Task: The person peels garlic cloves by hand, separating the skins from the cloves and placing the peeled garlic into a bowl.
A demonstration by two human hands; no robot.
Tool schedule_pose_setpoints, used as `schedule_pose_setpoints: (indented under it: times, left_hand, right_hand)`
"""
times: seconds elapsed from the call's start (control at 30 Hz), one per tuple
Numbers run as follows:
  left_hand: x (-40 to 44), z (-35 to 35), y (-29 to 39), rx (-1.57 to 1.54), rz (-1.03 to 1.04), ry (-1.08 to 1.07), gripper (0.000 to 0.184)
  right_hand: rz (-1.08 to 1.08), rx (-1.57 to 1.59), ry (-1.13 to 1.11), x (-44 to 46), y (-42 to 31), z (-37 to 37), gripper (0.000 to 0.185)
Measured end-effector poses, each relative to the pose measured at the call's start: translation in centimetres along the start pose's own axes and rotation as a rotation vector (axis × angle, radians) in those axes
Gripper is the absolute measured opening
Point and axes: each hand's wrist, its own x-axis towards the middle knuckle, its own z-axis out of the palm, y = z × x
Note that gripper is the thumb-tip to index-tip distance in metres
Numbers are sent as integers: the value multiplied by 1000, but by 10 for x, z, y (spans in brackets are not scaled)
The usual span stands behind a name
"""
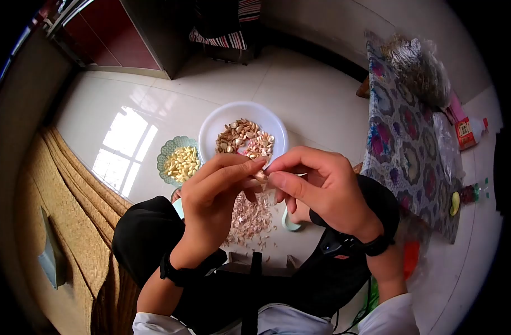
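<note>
Pinching a garlic clove at its tip, my left grip holds it above the floor; my right grip is narrow, thumb and forefinger pressed to the clove's side, though I cannot tell if skin is caught between them. Below my fingers, papery skins lie scattered on the floor. Just beyond, the white bowl contains unpeeled cloves, browner on the left, paler and pinkish on the right. Beside it, towards the floor's left edge and a woven mat, a green scalloped dish is heaped with pale, peeled cloves. At the far end of a patterned cloth on my right sits a clear plastic bag, its contents indistinct.
</note>
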Motion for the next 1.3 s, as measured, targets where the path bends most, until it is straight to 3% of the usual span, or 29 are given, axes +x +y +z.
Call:
schedule_pose_setpoints:
  times: [0.3,0.73,0.87,0.97,1.1,1.3]
  left_hand:
    - [1,-2,-2,300,92,-60,33]
    - [5,1,-2,255,95,-74,26]
    - [4,-2,-1,106,46,-94,19]
    - [3,-1,-9,-315,-95,-41,15]
    - [0,5,-9,-991,-391,91,13]
    - [8,14,-13,-939,-416,164,23]
  right_hand:
    - [113,-67,-74,-1,-4,-6,14]
    - [16,-150,-41,-3,5,-2,6]
    - [-117,-125,-8,-4,10,1,5]
    - [70,103,-44,-4,2,3,5]
    - [132,413,-37,0,3,6,9]
    - [52,495,10,5,7,9,11]
